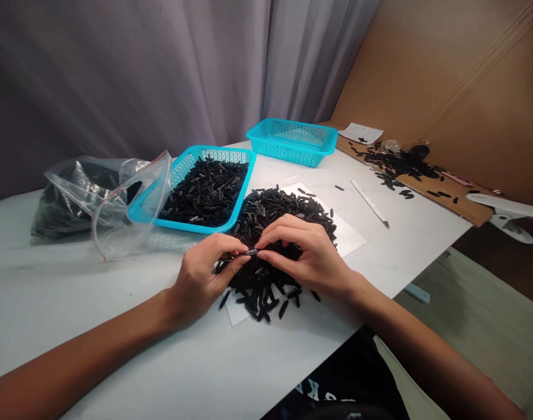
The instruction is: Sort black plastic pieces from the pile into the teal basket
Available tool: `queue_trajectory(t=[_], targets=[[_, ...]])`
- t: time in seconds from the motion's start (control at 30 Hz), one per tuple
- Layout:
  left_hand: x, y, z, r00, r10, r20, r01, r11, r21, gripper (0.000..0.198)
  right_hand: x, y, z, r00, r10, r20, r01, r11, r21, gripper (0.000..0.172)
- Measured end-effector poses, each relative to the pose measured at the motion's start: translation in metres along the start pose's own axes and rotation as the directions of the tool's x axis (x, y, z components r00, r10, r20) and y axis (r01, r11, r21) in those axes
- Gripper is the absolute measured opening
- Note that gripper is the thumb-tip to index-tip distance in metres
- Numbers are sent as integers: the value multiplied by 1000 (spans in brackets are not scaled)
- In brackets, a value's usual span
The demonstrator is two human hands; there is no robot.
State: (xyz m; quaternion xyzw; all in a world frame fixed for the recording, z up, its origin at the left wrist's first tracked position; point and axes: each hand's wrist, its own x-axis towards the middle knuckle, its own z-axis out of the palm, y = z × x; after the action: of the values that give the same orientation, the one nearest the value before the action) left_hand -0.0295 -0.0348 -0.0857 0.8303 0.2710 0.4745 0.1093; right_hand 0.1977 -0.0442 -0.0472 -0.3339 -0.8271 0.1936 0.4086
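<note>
Between my two hands is a small, narrow black piece [251,252] with tiny marks or holes along it. My left hand [209,265] pinches its left end between thumb and fingers. At the other end, the thumb and fingertips of my right hand [303,251] close on it. Just beneath and behind the hands spreads a heap of similar black pieces [284,210], lying on white paper [351,236]. Some loose pieces lie scattered at the heap's near side. What exactly these pieces are, I cannot make out.
A blue basket [234,224] full of black pieces stands behind my left hand, with a clear zip bag [80,198] of black contents beside it. Farther back is another blue basket [288,153]. A white strip [369,203] and cardboard [424,181] with black bits lie to the right.
</note>
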Motion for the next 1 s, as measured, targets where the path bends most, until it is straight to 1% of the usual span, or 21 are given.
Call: queue_trajectory(t=[0.13,0.27,0.33,0.47,0.67,0.77,0.83,0.87,0.9,0.93,0.97,1.0], targets=[[-1,0,-1,1000,-3,11,3,1000,-4,13,-1,1,0,1000,-15,-3,15,1000,2,2],[-2,2,-3,998,-21,52,21,1000,5,8,-1,4,1,1000,-26,2,27,999,-30,4],[-2,2,-3,996,-40,84,38,999,16,6,-1,5,3,999,-54,-6,54,996,-67,5],[0,2,-2,989,-63,135,58,998,39,8,0,9,4,990,-139,-33,133,981,-138,6],[0,2,-2,983,-25,184,19,999,36,6,-1,10,2,976,-215,-20,206,956,-209,10],[1,3,-2,981,-17,193,9,999,44,6,0,6,3,977,-215,8,210,949,-237,11],[1,4,-2,983,-27,183,18,998,52,7,2,6,-1,988,-154,27,155,950,-271,9],[1,4,-2,984,-33,174,24,998,53,7,4,7,-6,996,-90,24,93,947,-307,13],[1,4,-1,985,-38,166,30,998,52,7,5,10,-13,1000,2,5,0,931,-364,19],[1,3,-1,986,-41,160,34,998,49,8,5,15,-23,992,124,-34,-126,891,-437,22],[1,3,-1,987,-43,153,36,998,46,8,5,22,-36,961,265,-84,-269,812,-518,23],[0,3,0,988,-44,147,38,998,42,8,2,32,-50,896,411,-172,-424,669,-611,25]])
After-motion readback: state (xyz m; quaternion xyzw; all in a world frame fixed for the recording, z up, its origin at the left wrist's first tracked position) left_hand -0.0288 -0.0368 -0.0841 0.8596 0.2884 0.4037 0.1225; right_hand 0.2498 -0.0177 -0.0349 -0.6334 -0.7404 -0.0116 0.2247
